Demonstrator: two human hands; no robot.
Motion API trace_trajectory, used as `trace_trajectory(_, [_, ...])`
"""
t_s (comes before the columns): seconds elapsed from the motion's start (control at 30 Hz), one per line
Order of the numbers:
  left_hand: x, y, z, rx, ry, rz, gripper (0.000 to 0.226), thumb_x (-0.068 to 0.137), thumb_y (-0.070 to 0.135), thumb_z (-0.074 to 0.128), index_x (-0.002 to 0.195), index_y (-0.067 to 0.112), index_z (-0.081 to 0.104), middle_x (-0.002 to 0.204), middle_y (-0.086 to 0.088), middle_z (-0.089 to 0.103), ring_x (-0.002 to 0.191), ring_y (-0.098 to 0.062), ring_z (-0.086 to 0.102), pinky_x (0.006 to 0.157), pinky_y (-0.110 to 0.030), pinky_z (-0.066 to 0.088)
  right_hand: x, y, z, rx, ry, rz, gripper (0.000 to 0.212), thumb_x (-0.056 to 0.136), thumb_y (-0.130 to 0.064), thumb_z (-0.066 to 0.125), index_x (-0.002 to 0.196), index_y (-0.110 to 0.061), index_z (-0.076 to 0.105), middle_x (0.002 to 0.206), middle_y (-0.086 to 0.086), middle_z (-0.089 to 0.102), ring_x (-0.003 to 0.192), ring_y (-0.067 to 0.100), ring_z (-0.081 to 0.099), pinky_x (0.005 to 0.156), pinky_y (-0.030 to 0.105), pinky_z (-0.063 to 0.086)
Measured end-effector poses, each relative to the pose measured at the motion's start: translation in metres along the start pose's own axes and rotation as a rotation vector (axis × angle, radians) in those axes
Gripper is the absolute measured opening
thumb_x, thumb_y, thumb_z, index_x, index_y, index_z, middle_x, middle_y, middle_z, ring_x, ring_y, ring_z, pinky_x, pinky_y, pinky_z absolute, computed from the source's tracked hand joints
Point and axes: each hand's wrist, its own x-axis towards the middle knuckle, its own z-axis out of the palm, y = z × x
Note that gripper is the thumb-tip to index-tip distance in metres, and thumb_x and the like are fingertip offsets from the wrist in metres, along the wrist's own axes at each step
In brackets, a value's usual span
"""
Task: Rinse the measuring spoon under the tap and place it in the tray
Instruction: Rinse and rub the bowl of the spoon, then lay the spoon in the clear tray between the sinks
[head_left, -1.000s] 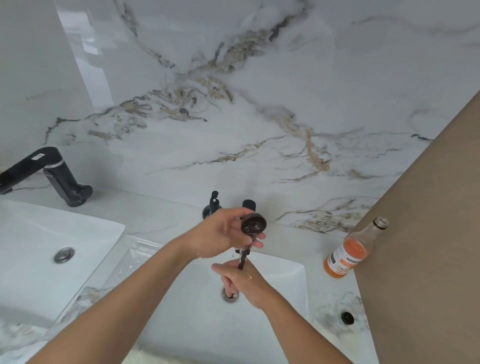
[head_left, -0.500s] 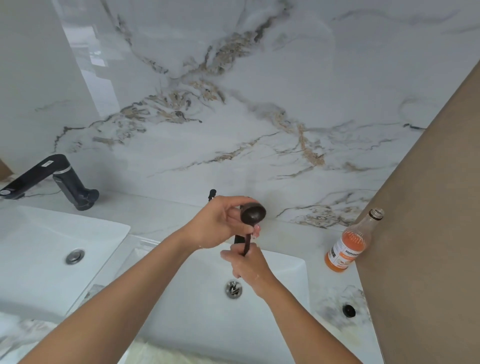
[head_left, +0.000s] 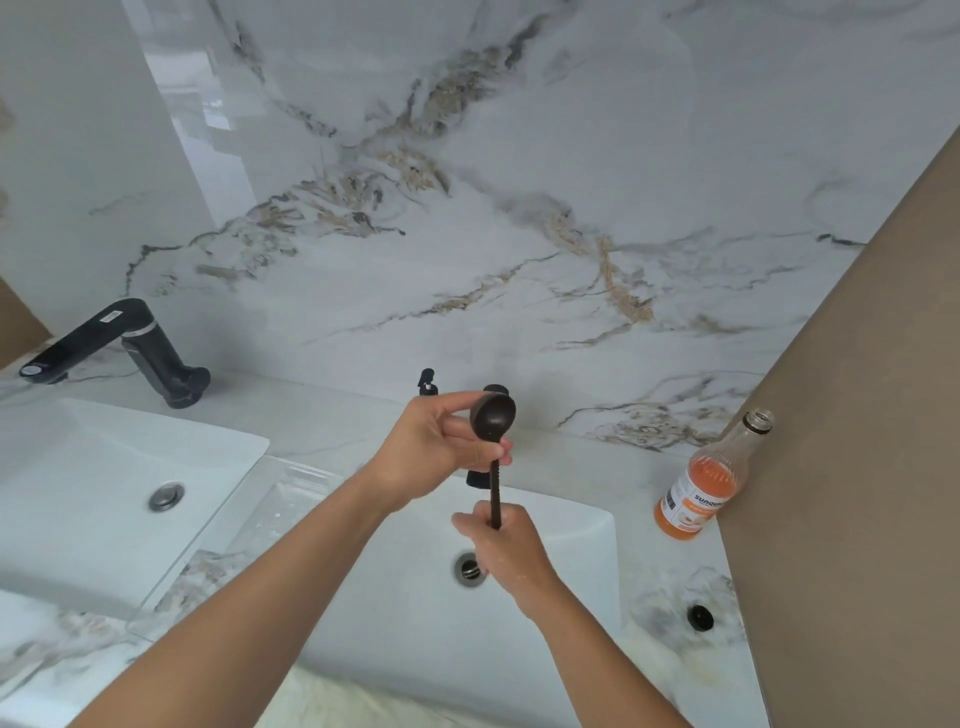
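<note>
The measuring spoon (head_left: 492, 415) has been raised above the sink (head_left: 597, 525), handle clamped by the right hand (head_left: 501, 545), bowl pinched by the left hand (head_left: 434, 447); transfer to the tray (head_left: 291, 499), lower left, is judged next.

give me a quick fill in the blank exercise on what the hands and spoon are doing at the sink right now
1. The right hand grips the measuring spoon by its ____.
2. The left hand holds the spoon's ____.
3. The bottle right of the sink holds ____ liquid.
4. The clear tray lies between the two ____.

Missing words: handle; bowl; orange; sinks
</note>
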Motion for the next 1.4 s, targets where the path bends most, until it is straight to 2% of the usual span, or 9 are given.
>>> trace_trajectory(0.27, [0.009, -0.019, 0.01, 0.167, 0.394, 0.033, 0.045, 0.061, 0.009, 0.092, 0.096, 0.023, 0.067, 0.069, -0.007, 0.079, 0.071, -0.022, 0.077, 0.066, -0.032, 0.063, -0.001, 0.026, 0.0, -0.29, 0.183, -0.216, 0.02, 0.099, -0.022, 0.05, 0.103, -0.018, 0.069, 0.088, 0.002, 0.074, 0.083, 0.021, 0.07, 0.078, 0.031, 0.056])
trace_trajectory(0.4, [0.006, -0.027, 0.017, 0.239, 0.373, -0.062, 0.032, 0.059, 0.01, 0.093, 0.082, 0.007, 0.072, 0.067, -0.013, 0.077, 0.065, -0.028, 0.076, 0.066, -0.038, 0.064, 0.002, 0.034, -0.001, 0.116, -0.027, 0.014, 0.016, 0.089, -0.014, 0.065, 0.08, -0.017, 0.077, 0.075, 0.005, 0.074, 0.074, 0.023, 0.069, 0.077, 0.036, 0.061])
trace_trajectory(0.53, [0.004, -0.035, 0.005, 0.163, 0.453, -0.106, 0.029, 0.06, 0.006, 0.093, 0.075, -0.002, 0.07, 0.052, -0.002, 0.065, 0.055, -0.018, 0.07, 0.065, -0.033, 0.063, 0.001, 0.043, -0.012, 0.15, -0.028, 0.051, 0.003, 0.069, -0.015, 0.079, 0.068, -0.012, 0.079, 0.066, 0.009, 0.075, 0.063, 0.021, 0.07, 0.064, 0.028, 0.059])
trace_trajectory(0.7, [-0.009, -0.057, -0.005, 0.024, 0.546, -0.195, 0.024, 0.062, 0.01, 0.092, 0.074, 0.008, 0.072, 0.051, 0.006, 0.067, 0.06, -0.016, 0.071, 0.067, -0.03, 0.063, 0.001, 0.05, -0.004, -0.08, 0.006, 0.066, 0.021, 0.069, -0.025, 0.084, 0.067, -0.005, 0.077, 0.063, 0.008, 0.075, 0.052, 0.018, 0.067, 0.056, 0.025, 0.054])
trace_trajectory(0.83, [-0.025, -0.085, -0.026, -0.152, 0.65, -0.288, 0.022, 0.067, 0.02, 0.09, 0.071, 0.007, 0.073, 0.067, -0.009, 0.076, 0.07, -0.023, 0.076, 0.069, -0.031, 0.063, -0.009, 0.063, 0.022, -0.572, 0.243, -0.184, 0.028, 0.08, -0.038, 0.071, 0.07, -0.012, 0.066, 0.054, -0.003, 0.054, 0.051, 0.016, 0.046, 0.051, 0.027, 0.038])
trace_trajectory(0.93, [-0.035, -0.099, -0.05, -0.123, 0.701, -0.326, 0.019, 0.075, 0.022, 0.085, 0.07, 0.006, 0.074, 0.069, -0.012, 0.077, 0.071, -0.026, 0.078, 0.068, -0.033, 0.063, -0.021, 0.059, 0.052, -0.712, 0.228, -0.237, 0.026, 0.083, -0.037, 0.069, 0.069, -0.015, 0.064, 0.064, -0.003, 0.059, 0.059, 0.017, 0.056, 0.056, 0.031, 0.047])
trace_trajectory(1.13, [-0.027, -0.076, -0.143, -0.162, 0.441, -0.363, 0.014, 0.092, 0.01, 0.067, 0.082, 0.0, 0.068, 0.08, -0.017, 0.075, 0.062, -0.022, 0.076, 0.064, -0.033, 0.065, 0.001, 0.015, 0.113, 0.139, -0.168, 0.189, 0.011, 0.086, -0.012, 0.074, 0.087, -0.001, 0.077, 0.07, 0.004, 0.071, 0.059, 0.016, 0.065, 0.054, 0.027, 0.056])
trace_trajectory(1.27, [-0.014, -0.046, -0.222, -0.076, 0.148, -0.46, 0.022, 0.096, 0.015, 0.061, 0.093, -0.005, 0.069, 0.081, -0.014, 0.078, 0.072, -0.025, 0.078, 0.063, -0.031, 0.064, 0.024, -0.02, 0.171, 0.194, -0.205, 0.215, 0.003, 0.085, -0.001, 0.073, 0.087, -0.002, 0.075, 0.069, 0.012, 0.071, 0.057, 0.019, 0.064, 0.053, 0.025, 0.054])
trace_trajectory(1.4, [-0.011, -0.066, -0.275, 0.177, 0.16, -0.572, 0.014, 0.092, 0.011, 0.067, 0.089, -0.003, 0.066, 0.084, -0.02, 0.074, 0.062, -0.025, 0.074, 0.062, -0.035, 0.065, 0.044, -0.023, 0.24, 0.061, -0.02, 0.327, 0.017, 0.078, -0.005, 0.081, 0.092, 0.003, 0.073, 0.059, 0.008, 0.068, 0.044, 0.013, 0.061, 0.048, 0.024, 0.055])
